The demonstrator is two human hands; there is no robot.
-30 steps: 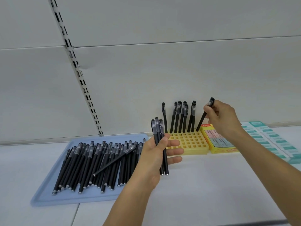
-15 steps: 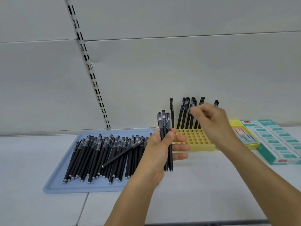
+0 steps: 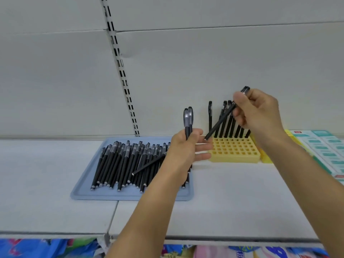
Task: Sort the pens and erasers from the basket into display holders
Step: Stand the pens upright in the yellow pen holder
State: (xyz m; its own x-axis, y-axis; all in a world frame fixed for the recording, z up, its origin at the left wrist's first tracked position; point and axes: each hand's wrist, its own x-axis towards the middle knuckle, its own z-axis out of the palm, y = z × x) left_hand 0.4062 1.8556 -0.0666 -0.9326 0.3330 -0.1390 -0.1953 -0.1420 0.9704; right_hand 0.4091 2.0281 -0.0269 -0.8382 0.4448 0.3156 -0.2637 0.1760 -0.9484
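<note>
Pens in transit on a shop shelf: the right hand (image 3: 258, 112) pinches one black pen (image 3: 221, 122) aslant, its tip hovering over the yellow holder's (image 3: 234, 153) rear-left holes at centre right. The left hand (image 3: 184, 148) grips two spare pens (image 3: 188, 118) upright. Loose pens (image 3: 126, 162) fill the blue tray (image 3: 83, 190) at centre left. Righting the pen before lowering would likely seat it cleanly.

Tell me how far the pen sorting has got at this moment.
Early. Done: one back row of pens stands in the yellow holder. In hand: the right hand angles a single pen toward it; the left hand holds spare pens. Left: most slots, plus the pile on the blue tray.
</note>
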